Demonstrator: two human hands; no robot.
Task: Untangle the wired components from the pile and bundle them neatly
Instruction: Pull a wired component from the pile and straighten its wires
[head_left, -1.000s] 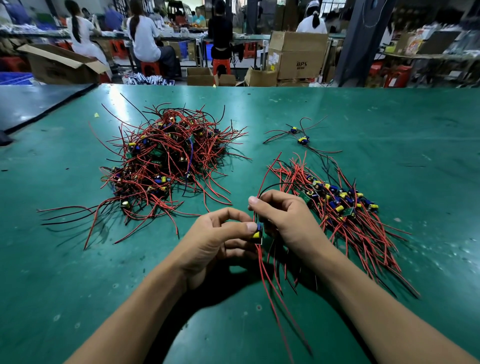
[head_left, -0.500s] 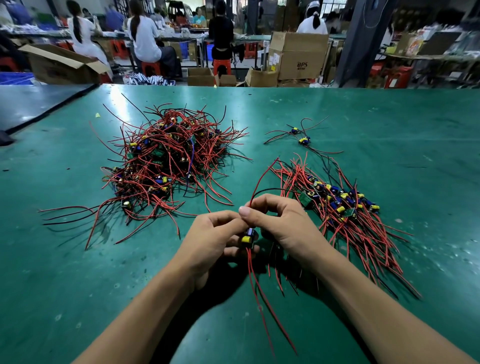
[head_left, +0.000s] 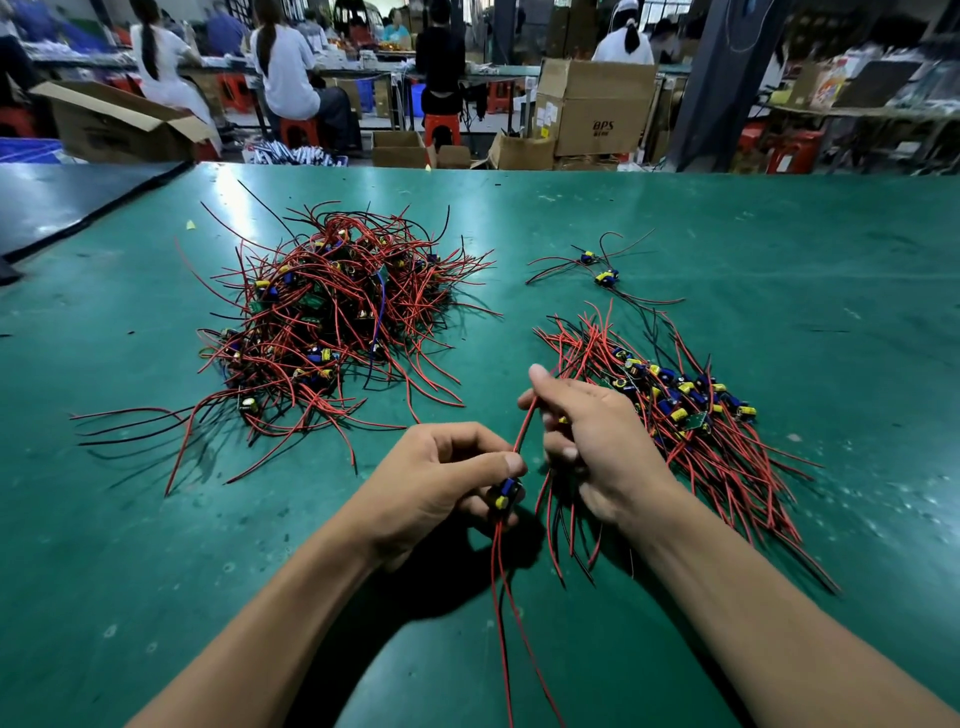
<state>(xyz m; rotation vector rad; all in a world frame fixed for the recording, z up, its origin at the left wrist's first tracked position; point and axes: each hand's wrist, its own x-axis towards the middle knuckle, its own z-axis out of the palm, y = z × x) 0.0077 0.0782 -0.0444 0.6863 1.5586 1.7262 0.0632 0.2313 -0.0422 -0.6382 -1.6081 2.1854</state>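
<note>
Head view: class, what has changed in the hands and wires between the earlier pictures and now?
The right hand has left the component and slid up its red wire, drawing it straight. The left hand keeps pinching the component. Tangled pile and sorted bundle unmoved.

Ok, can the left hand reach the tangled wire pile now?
Probably yes: only bare green table lies between the left hand and the tangled red-and-black wire pile, though that hand pinches a small blue-and-yellow wired component.
</note>
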